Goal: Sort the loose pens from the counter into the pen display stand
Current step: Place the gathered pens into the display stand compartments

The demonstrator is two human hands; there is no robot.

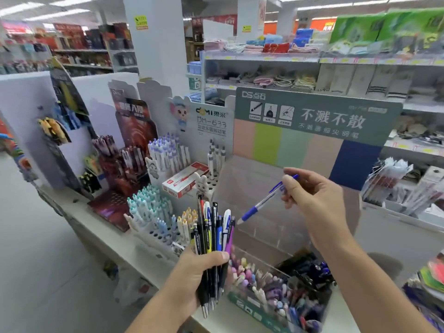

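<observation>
Setting: shop aisle, white counter (115, 234) running from seven o'clock up toward ten, stocked shelves (312, 60) across the back.
Left hand: left hand (192, 277) at six o'clock, low in view, fingers wrapped tight round a bundle of pens (212, 239), thumb clamped across the front.
Bundle: mostly black barrels, plus yellow, blue, white and one purple; tips poke out under the fist, caps fan upward.
Front bin: clear bin (283, 292) at five o'clock, just beside the left hand, packed with pastel pens on one side and dark ones on the other.
Right hand: right hand (317, 203) at two o'clock of the bundle, raised above the clear stand, fingertips pinching one blue pen (264, 200) near its clip end.
Blue pen: tilted, tip pointing down toward seven o'clock, held in the air over the tiered clear stand (264, 227), touching nothing else.
Stand backboard: green-grey header (317, 116) with white lettering, pastel and navy stripes below, at twelve o'clock.
Neighbour racks: white racks (168, 155) with upright white and lilac pens at eleven o'clock; red box (185, 180) lying among them.
Far left: dark red display (134, 131) at ten o'clock.
</observation>
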